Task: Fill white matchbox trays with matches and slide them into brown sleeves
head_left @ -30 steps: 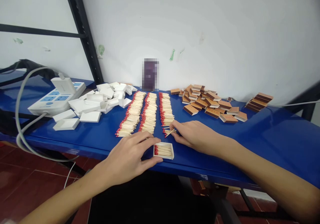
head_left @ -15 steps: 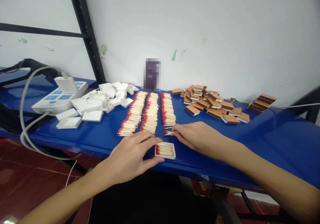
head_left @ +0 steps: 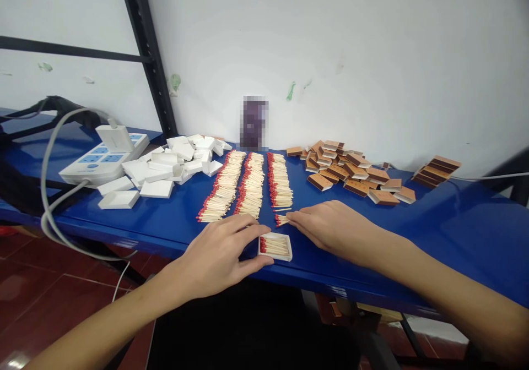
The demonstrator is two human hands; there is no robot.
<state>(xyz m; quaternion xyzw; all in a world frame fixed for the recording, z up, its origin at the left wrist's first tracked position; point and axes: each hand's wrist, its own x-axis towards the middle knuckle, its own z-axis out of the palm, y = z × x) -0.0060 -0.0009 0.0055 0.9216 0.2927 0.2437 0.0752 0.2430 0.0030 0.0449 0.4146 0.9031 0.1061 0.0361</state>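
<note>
My left hand (head_left: 225,253) grips a small white matchbox tray (head_left: 290,249) at its left end, thumb below and fingers above. Red-tipped matches (head_left: 276,246) lie in the tray, heads to the left. Just behind and to the right, my right hand (head_left: 326,224) pinches a few matches (head_left: 281,219) by their plain ends, close to the tabletop. A single match (head_left: 282,210) lies above them. Beyond my hands stretch three rows of matches: a left row (head_left: 223,188), a middle row (head_left: 250,185) and a right row (head_left: 280,180).
White empty trays (head_left: 157,188) are heaped at the left, beside a power strip (head_left: 99,161) with a plugged-in charger (head_left: 114,139) and cable. Brown matchbox sleeves (head_left: 355,172) lie piled at the right, near a leaning stack (head_left: 438,170). The blue table (head_left: 454,238) meets a white wall.
The fingers of my right hand have closed further on the matches, which now lie more bunched together. My left hand still holds the tray. The whole view has shifted slightly.
</note>
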